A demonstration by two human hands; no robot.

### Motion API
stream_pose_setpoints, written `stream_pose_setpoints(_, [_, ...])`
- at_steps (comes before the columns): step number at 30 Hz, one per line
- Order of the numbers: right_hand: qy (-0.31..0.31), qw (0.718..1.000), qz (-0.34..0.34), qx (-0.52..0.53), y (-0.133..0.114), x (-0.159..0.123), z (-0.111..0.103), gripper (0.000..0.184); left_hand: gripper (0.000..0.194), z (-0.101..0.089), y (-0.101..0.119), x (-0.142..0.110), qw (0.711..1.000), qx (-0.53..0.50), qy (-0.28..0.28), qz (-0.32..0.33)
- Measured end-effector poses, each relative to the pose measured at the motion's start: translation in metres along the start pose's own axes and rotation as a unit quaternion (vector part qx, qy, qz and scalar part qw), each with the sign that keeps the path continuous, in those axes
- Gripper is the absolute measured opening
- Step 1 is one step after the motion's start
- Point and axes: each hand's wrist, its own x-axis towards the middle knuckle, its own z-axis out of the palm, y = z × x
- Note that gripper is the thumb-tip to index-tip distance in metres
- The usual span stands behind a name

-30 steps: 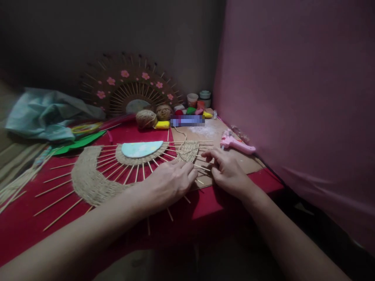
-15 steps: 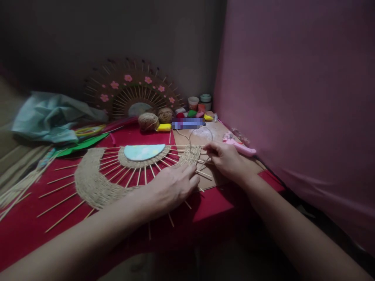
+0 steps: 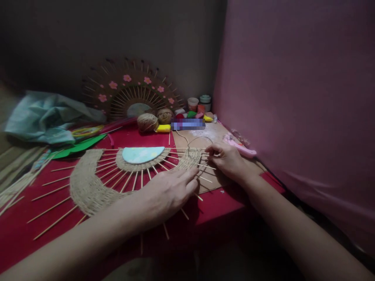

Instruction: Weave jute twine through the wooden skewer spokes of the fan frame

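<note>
A half-round fan of thin wooden sticks lies in front of me, with a woven twine band [image 3: 84, 187] and a pale blue half-disc [image 3: 143, 154] at its centre. My left hand [image 3: 170, 193] rests over the band's lower right part, its fingers curled closed on the weave and sticks. At the right end of the band, my right hand [image 3: 227, 159] pinches a strand of twine [image 3: 202, 137] close to the stick tips. The strand loops up behind the band. My left hand and forearm hide part of the weave.
Twine balls [image 3: 147, 122], a yellow packet [image 3: 163, 128] and a small cup [image 3: 192, 104] stand at the back. A finished flowered fan [image 3: 131, 84] leans on the wall. A pink glue gun [image 3: 241, 148] lies right, on cardboard [image 3: 215, 183]. Green paper [image 3: 79, 146] and blue cloth [image 3: 49, 115] are left.
The twine loop behind the band has become lower and flatter. My right hand has moved slightly down and right. The fan appears slightly turned, its left sticks lower in view.
</note>
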Motion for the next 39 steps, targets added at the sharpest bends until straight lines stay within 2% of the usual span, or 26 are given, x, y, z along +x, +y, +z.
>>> stream_pose_setpoints(4, [0.019, 0.999, -0.043, -0.018, 0.0, -0.001, -0.001, 0.023, 0.024, -0.004, -0.002, 0.0, 1.0, -0.014, 0.008, -0.003])
stream_pose_setpoints(7, [0.026, 0.999, -0.026, -0.027, 0.001, -0.002, -0.001, 0.031, 0.024, -0.009, -0.003, -0.001, 1.0, -0.023, 0.015, -0.006])
stream_pose_setpoints(10, [0.038, 0.999, 0.0, -0.017, 0.005, 0.0, 0.0, 0.029, 0.024, -0.013, -0.003, -0.001, 0.999, -0.026, 0.02, -0.011])
stream_pose_setpoints(16, [-0.01, 0.997, 0.027, 0.075, 0.027, 0.002, 0.006, 0.031, 0.024, -0.012, -0.003, 0.0, 0.999, -0.034, 0.021, -0.009])
stream_pose_setpoints(20, [-0.051, 0.996, 0.013, 0.076, 0.034, 0.004, 0.001, 0.031, 0.025, -0.011, -0.004, -0.001, 0.999, -0.033, 0.021, -0.011])
stream_pose_setpoints(23, [-0.081, 0.996, -0.012, 0.028, 0.03, 0.006, -0.01, 0.035, 0.023, -0.009, -0.003, -0.002, 0.999, -0.034, 0.013, -0.008])
stream_pose_setpoints(25, [-0.064, 0.997, -0.03, 0.005, 0.024, 0.008, -0.017, 0.035, 0.021, -0.007, -0.002, -0.002, 0.999, -0.032, 0.01, -0.005])
stream_pose_setpoints(29, [-0.036, 0.999, -0.039, -0.009, 0.012, 0.018, -0.022, 0.021, 0.02, -0.003, -0.001, -0.002, 0.999, -0.022, 0.024, 0.0])
stream_pose_setpoints(32, [-0.044, 0.998, -0.05, -0.001, 0.009, 0.035, -0.017, 0.018, 0.018, -0.003, 0.001, -0.002, 1.0, -0.023, 0.012, 0.001])
stream_pose_setpoints(35, [-0.083, 0.995, -0.05, 0.02, 0.01, 0.054, -0.006, 0.017, 0.018, -0.004, 0.002, -0.002, 1.0, -0.018, 0.015, 0.006])
stream_pose_setpoints(39, [-0.115, 0.986, 0.037, 0.116, 0.013, 0.072, 0.01, 0.018, 0.019, -0.002, 0.002, -0.003, 0.999, -0.005, 0.039, 0.014])
